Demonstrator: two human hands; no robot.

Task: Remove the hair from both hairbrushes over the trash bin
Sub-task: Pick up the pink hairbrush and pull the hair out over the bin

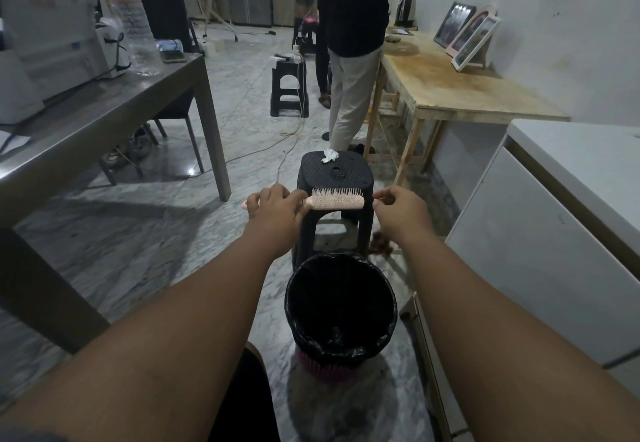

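Round trash bin with black liner [341,296] sat nearest you, below and short of both hands. You held the pink plastic hairbrush [337,199] level, long axis left-right, bristles up. Your left hand [273,207] was wrapped on the handle and your right hand [401,207] pinched the head's tip, hair in pinch unclear. Black plastic stool [334,167] stood just behind.

Dim indoor light, cool grey cast, soft shadows under the table [104,119], small glare spot on the marble floor [189,170], wide-angle bending at edges, background slightly soft, forearms blurred near the frame bottom
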